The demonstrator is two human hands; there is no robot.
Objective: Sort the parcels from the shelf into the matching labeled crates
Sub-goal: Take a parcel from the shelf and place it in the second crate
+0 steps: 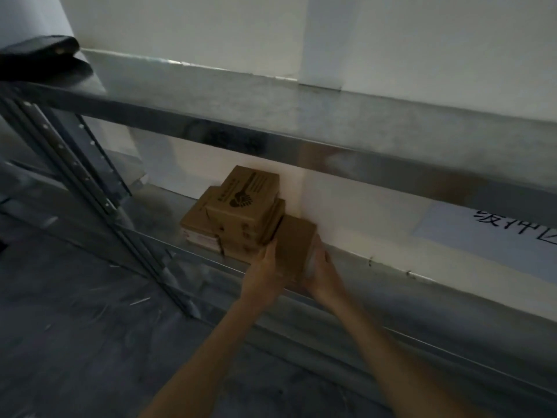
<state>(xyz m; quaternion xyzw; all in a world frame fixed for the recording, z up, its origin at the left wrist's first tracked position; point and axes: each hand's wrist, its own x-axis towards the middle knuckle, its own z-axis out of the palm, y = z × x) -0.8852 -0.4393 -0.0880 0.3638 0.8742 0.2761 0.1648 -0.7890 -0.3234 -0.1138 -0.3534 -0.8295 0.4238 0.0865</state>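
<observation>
A plain brown cardboard parcel sits at the front of the lower metal shelf, gripped from both sides. My left hand presses its left face and my right hand its right face. Just to its left stands a stack of brown parcels; the top one carries a dark printed logo. The held parcel touches that stack. No crates are in view.
The upper shelf beam crosses above the parcels. A grey perforated upright post stands at the left. A black bag lies on the top shelf at far left. A white sheet with handwriting hangs on the wall at right.
</observation>
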